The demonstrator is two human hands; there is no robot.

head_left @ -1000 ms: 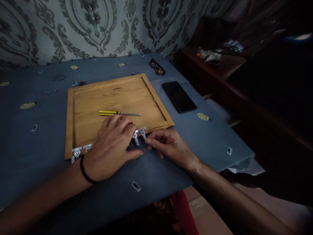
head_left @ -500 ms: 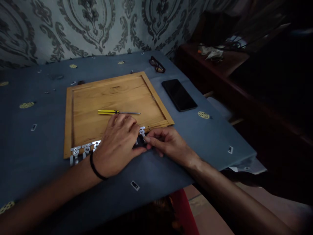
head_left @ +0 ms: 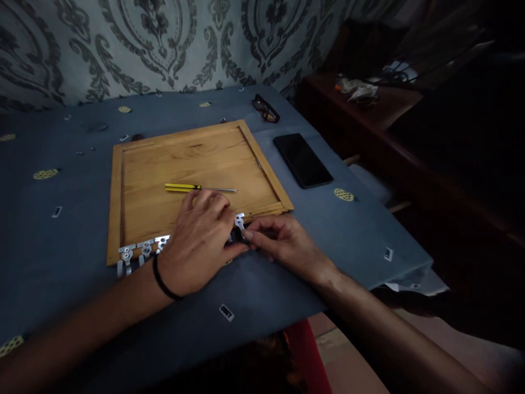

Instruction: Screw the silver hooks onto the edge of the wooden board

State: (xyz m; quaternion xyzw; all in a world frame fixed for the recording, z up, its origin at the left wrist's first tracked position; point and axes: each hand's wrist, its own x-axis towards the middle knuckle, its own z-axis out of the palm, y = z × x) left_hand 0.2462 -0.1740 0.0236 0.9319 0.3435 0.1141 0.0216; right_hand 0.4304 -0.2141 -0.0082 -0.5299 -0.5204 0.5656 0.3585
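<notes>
A framed wooden panel (head_left: 197, 158) lies on the table, and several silvery metal hooks (head_left: 128, 253) line its front edge. My left hand (head_left: 203, 230) rests over that edge with bent fingers, its thumb reaching toward my right fingertips. What lies under its palm and fingers is hidden. My right hand (head_left: 283, 241) is closed in a pinch at the lower end of the rightmost metal hook (head_left: 239, 221), which shows between the two hands. Just beyond my left knuckles, a yellow-handled screwdriver (head_left: 182, 187) lies on the panel.
To the panel's right is a black phone (head_left: 302, 160); glasses (head_left: 266, 108) lie farther back. Tiny metal pieces (head_left: 80, 153) sit on the blue tablecloth (head_left: 74, 230) at left. A dark reddish wooden piece of furniture (head_left: 394, 137) stands beyond the table's right edge.
Both hands stay at the front edge, almost unmoved. My right fingers have shifted very slightly around the hook, and the whole view has drifted a little.
</notes>
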